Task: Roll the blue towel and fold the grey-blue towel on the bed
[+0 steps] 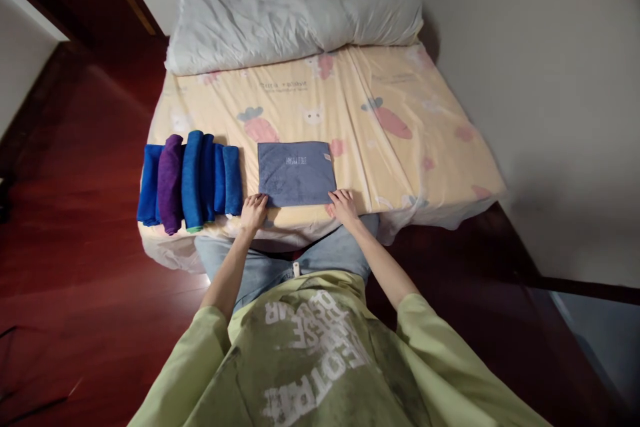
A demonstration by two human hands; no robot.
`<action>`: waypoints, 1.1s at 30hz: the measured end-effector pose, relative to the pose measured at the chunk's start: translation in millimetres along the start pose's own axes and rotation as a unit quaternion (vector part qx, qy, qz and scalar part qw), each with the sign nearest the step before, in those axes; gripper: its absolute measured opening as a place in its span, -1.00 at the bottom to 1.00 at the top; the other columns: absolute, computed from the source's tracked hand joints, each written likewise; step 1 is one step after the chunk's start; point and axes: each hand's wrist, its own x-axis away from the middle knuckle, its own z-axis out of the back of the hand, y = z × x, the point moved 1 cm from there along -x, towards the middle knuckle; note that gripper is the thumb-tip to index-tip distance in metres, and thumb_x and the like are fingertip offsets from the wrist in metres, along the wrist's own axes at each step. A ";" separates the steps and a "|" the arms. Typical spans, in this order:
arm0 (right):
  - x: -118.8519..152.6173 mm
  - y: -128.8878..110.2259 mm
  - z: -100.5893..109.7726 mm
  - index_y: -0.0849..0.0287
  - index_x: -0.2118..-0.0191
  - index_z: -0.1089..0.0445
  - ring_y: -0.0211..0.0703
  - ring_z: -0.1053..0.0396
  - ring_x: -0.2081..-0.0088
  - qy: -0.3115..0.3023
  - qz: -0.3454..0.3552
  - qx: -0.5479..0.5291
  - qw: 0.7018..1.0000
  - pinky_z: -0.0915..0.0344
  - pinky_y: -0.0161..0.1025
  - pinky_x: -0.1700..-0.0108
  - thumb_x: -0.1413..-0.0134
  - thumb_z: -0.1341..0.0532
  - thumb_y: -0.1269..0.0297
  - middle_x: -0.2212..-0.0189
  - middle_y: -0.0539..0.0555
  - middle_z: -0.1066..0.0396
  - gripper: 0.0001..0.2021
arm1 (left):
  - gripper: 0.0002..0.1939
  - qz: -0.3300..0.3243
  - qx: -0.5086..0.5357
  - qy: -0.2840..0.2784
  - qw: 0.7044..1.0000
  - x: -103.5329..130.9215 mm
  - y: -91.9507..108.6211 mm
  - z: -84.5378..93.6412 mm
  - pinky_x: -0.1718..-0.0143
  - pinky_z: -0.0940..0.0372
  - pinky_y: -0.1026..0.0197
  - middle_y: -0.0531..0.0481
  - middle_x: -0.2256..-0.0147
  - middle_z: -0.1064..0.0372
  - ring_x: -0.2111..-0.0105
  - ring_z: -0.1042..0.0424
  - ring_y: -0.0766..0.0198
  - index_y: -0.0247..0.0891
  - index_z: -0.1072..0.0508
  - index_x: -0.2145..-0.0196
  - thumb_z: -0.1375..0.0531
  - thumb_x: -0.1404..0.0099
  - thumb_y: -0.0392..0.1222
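A grey-blue towel [297, 177] lies flat as a rectangle on the bed, with pale lettering and a small tag near its right edge. At its near left corner, my left hand [255, 211] has its fingers closed on the edge. My right hand [343, 205] pinches the near right corner in the same way. Left of the towel, several rolled towels [193, 180] lie side by side, most of them blue and one purple [171, 183].
The bed [420, 167] wears a yellow sheet printed with carrots and rabbits. A large pale quilt [295, 7] is heaped across its far end. A wall [550, 93] rises on the right, and dark red flooring [90, 213] shows on the left.
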 end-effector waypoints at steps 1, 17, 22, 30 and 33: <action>0.1 -0.2 1.2 0.27 -0.18 -0.49 0.19 -0.31 -0.10 0.002 0.003 0.003 1.000 -0.17 0.09 -0.20 -0.21 -0.15 0.48 -0.02 0.33 -0.48 -0.56 | -0.53 -0.007 -0.008 -0.010 1.000 -1.8 -0.5 3.4 -0.24 -0.17 -0.21 -0.34 -0.11 -0.46 -0.19 -0.34 -0.18 -0.30 -0.53 -0.11 -0.14 -0.25 -0.38; 43.4 21.4 -17.7 0.18 0.11 -0.61 0.01 -0.43 0.09 0.110 -0.074 -0.267 0.955 -0.39 -0.05 -0.04 0.06 -0.12 0.49 0.20 0.17 -0.54 -0.58 | -0.67 0.106 0.200 0.062 0.972 43.8 -17.8 -5.4 -0.02 -0.39 0.00 -0.17 0.13 -0.59 0.13 -0.51 0.06 -0.22 -0.64 0.10 -0.12 -0.30 -0.19; 44.5 27.5 -25.1 0.17 0.10 -0.56 0.02 -0.45 0.05 0.113 -0.107 -0.327 0.932 -0.38 -0.06 -0.07 -0.03 -0.15 0.35 0.13 0.19 -0.54 -0.66 | -0.68 0.144 0.207 0.095 0.963 40.8 -18.1 -7.9 -0.03 -0.39 0.00 -0.19 0.16 -0.58 0.12 -0.50 0.05 -0.24 -0.61 0.14 -0.18 -0.34 0.00; 36.0 24.5 -33.3 0.11 0.39 -0.29 -0.13 -0.31 0.37 0.141 -0.188 -0.363 0.902 -0.31 -0.20 0.23 -0.17 -0.14 -0.19 0.44 0.04 -0.36 -0.58 | -0.45 0.226 0.282 0.126 0.924 37.7 -18.6 -7.6 0.19 -0.41 0.12 -0.17 0.28 -0.54 0.28 -0.51 0.12 -0.33 -0.54 0.19 -0.18 -0.29 0.28; 33.2 20.9 -29.2 0.09 0.46 -0.21 -0.19 -0.21 0.43 0.147 -0.182 -0.352 0.906 -0.26 -0.23 0.28 -0.19 -0.10 -0.26 0.52 -0.01 -0.27 -0.51 | -0.47 0.224 0.290 0.121 0.923 35.5 -15.8 -3.5 0.20 -0.40 0.15 -0.14 0.30 -0.54 0.28 -0.51 0.12 -0.31 -0.54 0.22 -0.17 -0.29 0.28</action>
